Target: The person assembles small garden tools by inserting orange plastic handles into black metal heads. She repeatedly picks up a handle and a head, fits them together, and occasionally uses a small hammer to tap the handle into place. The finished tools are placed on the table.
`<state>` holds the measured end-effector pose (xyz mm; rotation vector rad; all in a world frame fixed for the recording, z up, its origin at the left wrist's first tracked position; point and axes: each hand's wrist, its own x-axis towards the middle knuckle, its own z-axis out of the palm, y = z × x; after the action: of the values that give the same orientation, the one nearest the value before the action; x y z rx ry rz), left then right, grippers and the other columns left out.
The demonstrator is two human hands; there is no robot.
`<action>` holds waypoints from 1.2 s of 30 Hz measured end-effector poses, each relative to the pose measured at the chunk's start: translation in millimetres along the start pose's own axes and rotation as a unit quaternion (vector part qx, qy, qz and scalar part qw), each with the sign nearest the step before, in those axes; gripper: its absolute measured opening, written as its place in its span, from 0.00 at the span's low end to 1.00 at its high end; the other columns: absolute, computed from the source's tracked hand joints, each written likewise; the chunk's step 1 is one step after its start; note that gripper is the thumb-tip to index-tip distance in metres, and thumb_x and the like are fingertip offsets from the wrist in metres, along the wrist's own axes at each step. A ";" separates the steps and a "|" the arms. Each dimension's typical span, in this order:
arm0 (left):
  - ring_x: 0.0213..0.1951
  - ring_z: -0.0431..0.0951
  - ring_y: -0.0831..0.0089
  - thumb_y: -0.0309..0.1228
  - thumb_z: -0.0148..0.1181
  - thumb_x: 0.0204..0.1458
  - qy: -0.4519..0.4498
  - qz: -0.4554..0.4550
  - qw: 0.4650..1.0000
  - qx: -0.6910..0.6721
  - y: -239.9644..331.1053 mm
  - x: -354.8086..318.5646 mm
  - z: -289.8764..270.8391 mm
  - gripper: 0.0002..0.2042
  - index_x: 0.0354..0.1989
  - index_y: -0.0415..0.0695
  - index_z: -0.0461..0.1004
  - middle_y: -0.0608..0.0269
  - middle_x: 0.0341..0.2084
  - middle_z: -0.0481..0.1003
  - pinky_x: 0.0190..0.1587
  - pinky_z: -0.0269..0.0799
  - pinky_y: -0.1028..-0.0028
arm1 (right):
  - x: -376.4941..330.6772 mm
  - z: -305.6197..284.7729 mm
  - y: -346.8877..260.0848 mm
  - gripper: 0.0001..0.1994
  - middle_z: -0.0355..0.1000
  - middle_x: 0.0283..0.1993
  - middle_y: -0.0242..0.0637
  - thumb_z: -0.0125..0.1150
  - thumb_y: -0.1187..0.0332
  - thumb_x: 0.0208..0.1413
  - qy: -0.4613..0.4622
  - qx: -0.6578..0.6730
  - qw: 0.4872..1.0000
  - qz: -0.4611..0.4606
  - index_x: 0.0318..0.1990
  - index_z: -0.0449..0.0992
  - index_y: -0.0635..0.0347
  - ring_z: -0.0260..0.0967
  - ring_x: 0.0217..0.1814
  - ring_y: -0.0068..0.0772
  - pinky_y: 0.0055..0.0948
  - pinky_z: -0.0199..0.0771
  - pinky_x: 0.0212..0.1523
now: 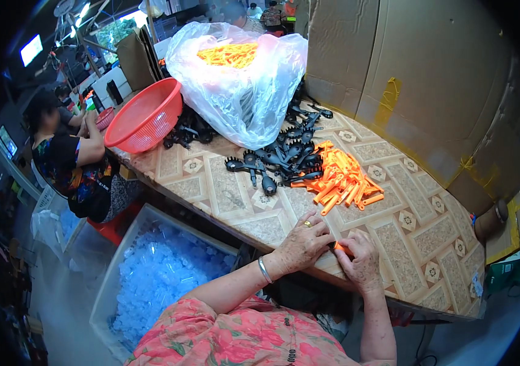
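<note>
At the near table edge my right hand (362, 262) grips an orange plastic handle (343, 247), its fingers closed round it. My left hand (304, 244), with a ring and a bracelet, meets it from the left. Its fingers are pinched at a small black piece at the handle's end, mostly hidden by them. Just beyond the hands lies a heap of loose orange handles (345, 180). Left of that heap, and touching it, black toothed utensil heads (281, 155), shaped like pasta servers, are piled up.
A clear plastic bag (235, 91) of orange pieces stands at the back, beside a red basket (144, 119). Cardboard walls (430, 79) bound the right. Below the table's left edge sits a bin (104, 293) of clear bluish plastic pieces. Another person (74, 158) sits at left.
</note>
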<state>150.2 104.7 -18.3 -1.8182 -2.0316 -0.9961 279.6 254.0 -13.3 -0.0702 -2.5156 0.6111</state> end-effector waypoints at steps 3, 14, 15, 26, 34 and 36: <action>0.44 0.70 0.62 0.29 0.62 0.43 -0.009 0.006 1.000 0.026 0.7 0.2 3.4 0.10 0.36 0.47 0.73 0.63 0.33 0.69 0.62 0.54 0.54 | -2.8 -0.9 -0.6 0.10 0.68 0.32 0.40 0.65 0.69 0.42 0.005 0.009 1.000 0.004 0.33 0.76 0.59 0.66 0.40 0.44 0.40 0.66 0.43; 0.45 0.71 0.64 0.31 0.64 0.41 0.104 0.006 0.991 0.083 33.1 7.6 -23.4 0.11 0.33 0.47 0.71 0.63 0.34 0.71 0.59 0.55 0.57 | -14.9 1.2 -14.3 0.09 0.73 0.31 0.42 0.63 0.73 0.48 0.068 0.125 0.986 0.082 0.38 0.74 0.63 0.72 0.31 0.40 0.34 0.71 0.35; 0.45 0.72 0.64 0.31 0.65 0.41 0.133 0.001 0.988 0.073 35.5 8.9 -28.1 0.11 0.33 0.46 0.71 0.63 0.34 0.71 0.57 0.58 0.58 | -18.4 3.6 -17.1 0.10 0.73 0.30 0.41 0.63 0.74 0.49 0.097 0.132 0.981 0.104 0.39 0.73 0.63 0.72 0.30 0.38 0.33 0.71 0.33; 0.36 0.73 0.83 0.29 0.61 0.53 0.018 -0.276 0.791 -0.546 30.5 -26.9 5.0 0.08 0.37 0.37 0.76 0.69 0.31 0.76 0.39 0.70 0.80 | -39.4 17.0 -63.3 0.10 0.71 0.30 0.27 0.58 0.77 0.55 0.078 0.427 0.856 0.281 0.43 0.67 0.63 0.64 0.31 0.10 0.13 0.64 0.31; 0.30 0.76 0.80 0.26 0.56 0.56 0.029 -0.262 0.738 -0.621 30.3 -42.5 3.2 0.07 0.39 0.37 0.75 0.66 0.30 0.76 0.32 0.73 0.79 | -47.9 16.9 -75.5 0.12 0.68 0.26 0.24 0.53 0.70 0.60 0.020 0.455 0.845 0.281 0.49 0.70 0.62 0.61 0.23 0.10 0.12 0.60 0.23; 0.28 0.76 0.80 0.26 0.56 0.56 0.016 -0.232 0.718 -0.656 30.0 -49.3 3.0 0.08 0.41 0.36 0.74 0.65 0.29 0.76 0.31 0.73 0.79 | -47.3 18.7 -83.3 0.11 0.68 0.26 0.24 0.53 0.68 0.61 0.020 0.446 0.851 0.277 0.49 0.71 0.63 0.61 0.23 0.11 0.12 0.61 0.23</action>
<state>189.1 67.8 -39.8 -1.5323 -1.7881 -3.1631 316.3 163.6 -14.3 -0.4605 -1.9066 1.9152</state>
